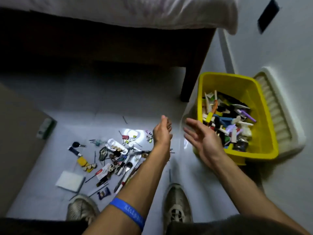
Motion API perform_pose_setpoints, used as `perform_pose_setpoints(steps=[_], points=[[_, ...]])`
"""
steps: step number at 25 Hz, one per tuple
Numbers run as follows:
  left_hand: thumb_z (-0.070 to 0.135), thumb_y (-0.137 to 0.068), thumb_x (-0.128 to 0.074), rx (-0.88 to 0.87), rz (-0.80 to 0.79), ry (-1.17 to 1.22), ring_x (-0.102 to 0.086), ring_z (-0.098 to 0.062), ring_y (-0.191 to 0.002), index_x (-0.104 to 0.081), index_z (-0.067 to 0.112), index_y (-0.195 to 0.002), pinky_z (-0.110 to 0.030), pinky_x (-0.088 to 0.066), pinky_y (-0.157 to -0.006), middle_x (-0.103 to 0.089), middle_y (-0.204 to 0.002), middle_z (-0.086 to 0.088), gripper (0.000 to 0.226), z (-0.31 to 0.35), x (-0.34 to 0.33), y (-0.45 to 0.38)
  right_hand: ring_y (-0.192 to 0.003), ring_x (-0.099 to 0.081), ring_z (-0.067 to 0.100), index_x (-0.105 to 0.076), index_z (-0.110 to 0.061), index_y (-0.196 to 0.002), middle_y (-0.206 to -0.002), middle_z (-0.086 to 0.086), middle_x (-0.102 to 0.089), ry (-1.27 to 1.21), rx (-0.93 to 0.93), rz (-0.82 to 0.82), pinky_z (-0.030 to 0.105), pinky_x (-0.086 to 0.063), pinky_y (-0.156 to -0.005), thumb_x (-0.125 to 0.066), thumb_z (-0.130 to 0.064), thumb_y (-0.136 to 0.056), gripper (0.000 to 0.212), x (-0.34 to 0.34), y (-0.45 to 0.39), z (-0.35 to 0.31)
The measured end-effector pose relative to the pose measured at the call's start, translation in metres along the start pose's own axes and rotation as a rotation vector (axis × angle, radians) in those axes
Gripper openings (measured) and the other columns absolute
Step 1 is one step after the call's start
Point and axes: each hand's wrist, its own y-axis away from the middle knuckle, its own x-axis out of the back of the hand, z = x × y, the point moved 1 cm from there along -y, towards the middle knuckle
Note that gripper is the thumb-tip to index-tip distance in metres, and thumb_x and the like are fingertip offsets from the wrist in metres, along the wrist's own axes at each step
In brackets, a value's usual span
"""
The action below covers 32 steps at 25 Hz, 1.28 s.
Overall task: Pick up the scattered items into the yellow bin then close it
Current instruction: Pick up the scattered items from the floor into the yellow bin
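The yellow bin (pixel 264 106) stands open on the floor at the right, part-filled with mixed small items. Its white ribbed lid (pixel 281 114) lies behind and to the right of it. A scatter of small items (pixel 116 155) covers the floor at centre-left: clips, pins, a spoon, a tube, wooden hearts, a white pad. My left hand (pixel 162 131) hovers above the right edge of the scatter, fingers straight, holding nothing. My right hand (pixel 201 138) is just left of the bin's near corner, palm up, fingers spread and empty.
A bed with a dark wooden frame and leg (pixel 191 78) stands behind the scatter, close to the bin's left side. A brown panel (pixel 18 141) with a small green object (pixel 45 128) lies at left. My two shoes (pixel 177 206) stand on the white tile below the scatter.
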Motion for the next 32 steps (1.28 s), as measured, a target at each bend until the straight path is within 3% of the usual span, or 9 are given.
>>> perform_pose_setpoints(steps=[4, 8, 10, 13, 17, 21, 25, 28, 32], points=[[0.031, -0.097, -0.051, 0.06, 0.212, -0.184, -0.065, -0.022, -0.102, -0.067, 0.02, -0.108, -0.04, -0.052, -0.092, -0.07, -0.112, -0.004, 0.023, -0.043, 0.102, -0.029, -0.098, -0.07, 0.028, -0.072, -0.016, -0.103, -0.112, 0.008, -0.072, 0.381, -0.194, -0.179, 0.043, -0.056, -0.086, -0.054, -0.024, -0.097, 0.021, -0.051, -0.015, 0.089], [0.023, -0.091, -0.061, -0.036, 0.281, -0.729, -0.063, -0.014, -0.091, -0.065, 0.028, -0.109, -0.029, -0.053, -0.076, -0.067, -0.108, 0.007, 0.019, -0.079, 0.179, -0.049, -0.112, -0.056, 0.025, -0.056, -0.019, -0.129, -0.13, 0.001, -0.059, 1.365, 0.232, -0.33, 0.036, -0.047, -0.093, -0.062, -0.023, -0.088, 0.042, -0.05, -0.049, 0.157], [0.021, -0.089, -0.063, -0.07, 0.28, -0.977, -0.059, -0.012, -0.092, -0.064, 0.028, -0.108, -0.02, -0.046, -0.068, -0.061, -0.102, 0.011, 0.02, -0.096, 0.202, -0.055, -0.114, -0.052, 0.029, -0.051, -0.02, -0.134, -0.133, 0.002, -0.055, 1.594, 0.395, -0.402, 0.04, -0.045, -0.093, -0.06, -0.024, -0.088, 0.047, -0.053, -0.063, 0.182], [0.019, -0.089, -0.062, -0.146, 0.24, -1.124, -0.051, -0.011, -0.097, -0.063, 0.025, -0.105, -0.023, -0.044, -0.08, -0.058, -0.104, 0.008, 0.016, -0.115, 0.223, -0.055, -0.102, -0.054, 0.03, -0.058, -0.02, -0.121, -0.116, 0.003, -0.062, 1.82, 0.569, -0.362, 0.043, -0.043, -0.083, -0.059, -0.029, -0.091, 0.031, -0.066, -0.081, 0.206], [0.022, -0.093, -0.057, -0.197, 0.368, -1.11, -0.042, -0.009, -0.096, -0.061, 0.021, -0.109, -0.024, -0.035, -0.076, -0.056, -0.107, 0.005, 0.017, -0.122, 0.245, -0.047, -0.09, -0.051, 0.027, -0.055, -0.019, -0.098, -0.098, 0.004, -0.059, 1.794, 0.486, -0.413, 0.04, -0.036, -0.078, -0.053, -0.029, -0.094, 0.012, -0.074, -0.1, 0.209], [0.019, -0.09, -0.056, -0.227, 0.453, -1.188, -0.044, -0.017, -0.104, -0.06, 0.016, -0.119, -0.035, -0.042, -0.087, -0.057, -0.113, -0.001, 0.03, -0.116, 0.26, -0.041, -0.075, -0.055, 0.032, -0.06, -0.014, -0.09, -0.077, 0.006, -0.063, 1.625, 0.578, -0.261, 0.041, -0.038, -0.073, -0.054, -0.024, -0.097, 0.013, -0.079, -0.094, 0.198], [0.023, -0.096, -0.051, -0.324, 0.242, -1.357, -0.046, -0.018, -0.106, -0.056, 0.015, -0.125, -0.033, -0.042, -0.09, -0.056, -0.12, -0.003, 0.031, -0.11, 0.241, -0.047, -0.068, -0.057, 0.033, -0.061, -0.007, -0.103, -0.076, 0.013, -0.063, 1.358, 0.449, -0.204, 0.036, -0.04, -0.06, -0.054, -0.002, -0.09, 0.015, -0.076, -0.074, 0.193], [0.026, -0.098, -0.053, -0.307, 0.196, -1.452, -0.046, -0.021, -0.11, -0.056, 0.015, -0.126, -0.034, -0.046, -0.091, -0.049, -0.127, -0.007, 0.03, -0.11, 0.228, -0.065, -0.08, -0.056, 0.026, -0.062, -0.01, -0.091, -0.086, 0.005, -0.06, 1.322, 0.449, -0.324, 0.033, -0.044, -0.065, -0.055, 0.0, -0.079, 0.017, -0.071, -0.047, 0.2], [0.029, -0.09, -0.065, -0.247, 0.174, -1.432, -0.047, -0.021, -0.097, -0.058, 0.015, -0.087, -0.027, -0.038, -0.069, -0.05, -0.105, -0.003, 0.017, -0.101, 0.235, -0.085, -0.083, -0.057, 0.022, -0.062, -0.017, -0.101, -0.097, 0.001, -0.058, 1.44, 0.547, -0.639, 0.031, -0.047, -0.06, -0.057, -0.013, -0.078, 0.024, -0.077, -0.028, 0.221]])
